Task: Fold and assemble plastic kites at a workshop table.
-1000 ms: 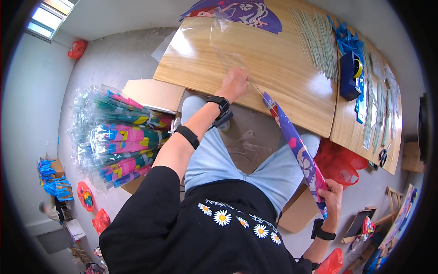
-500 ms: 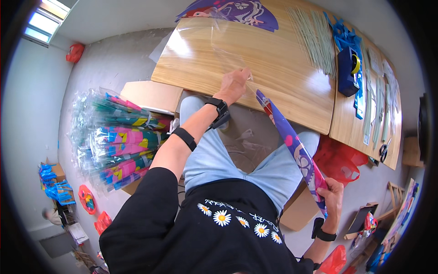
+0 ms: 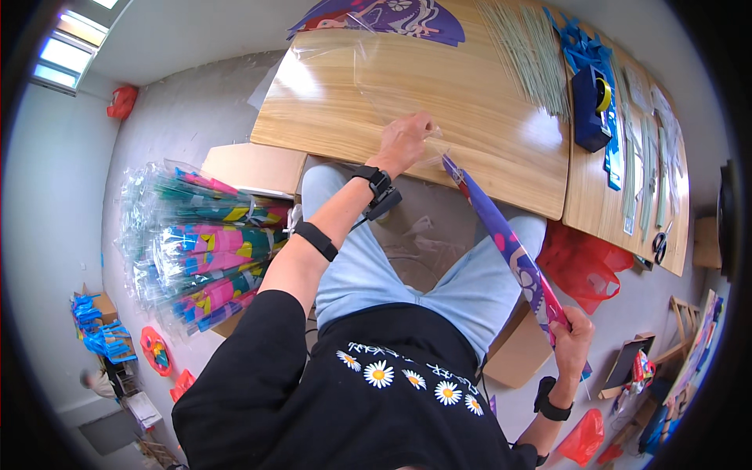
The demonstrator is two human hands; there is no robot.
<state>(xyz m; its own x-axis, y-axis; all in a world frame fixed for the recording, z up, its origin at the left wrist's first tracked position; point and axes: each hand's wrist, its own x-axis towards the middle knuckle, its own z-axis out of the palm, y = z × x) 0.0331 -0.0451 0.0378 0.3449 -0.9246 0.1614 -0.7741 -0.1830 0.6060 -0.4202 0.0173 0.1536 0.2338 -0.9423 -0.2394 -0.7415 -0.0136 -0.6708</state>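
Observation:
My left hand [image 3: 403, 145] is closed on the edge of a clear plastic sleeve [image 3: 365, 82] at the front of the table, and the sleeve trails away across the wood. A long, narrow folded purple sheet [image 3: 507, 247], printed with pink, red and white, slants over my right thigh. Gripping its near end is my right hand [image 3: 573, 335], fingers wrapped round it. The sheet's pointed far tip is right by the sleeve's edge, just right of my left hand; whether it is inside I cannot tell. More purple printed sheets [image 3: 423, 22] lie flat at the table's far edge.
Bundles in clear sleeves [image 3: 211, 243] fill a carton on my left. On the table's right are thin pale rods [image 3: 529, 59], a dark blue tape dispenser [image 3: 589, 110], blue strips [image 3: 581, 51] and scissors [image 3: 660, 247]. A red plastic bag [image 3: 583, 266] sits below the table edge.
My right hand has moved a little to the right and upward with the folded sheet, which looks narrower and straighter. The left hand still holds the sleeve, almost in the same place.

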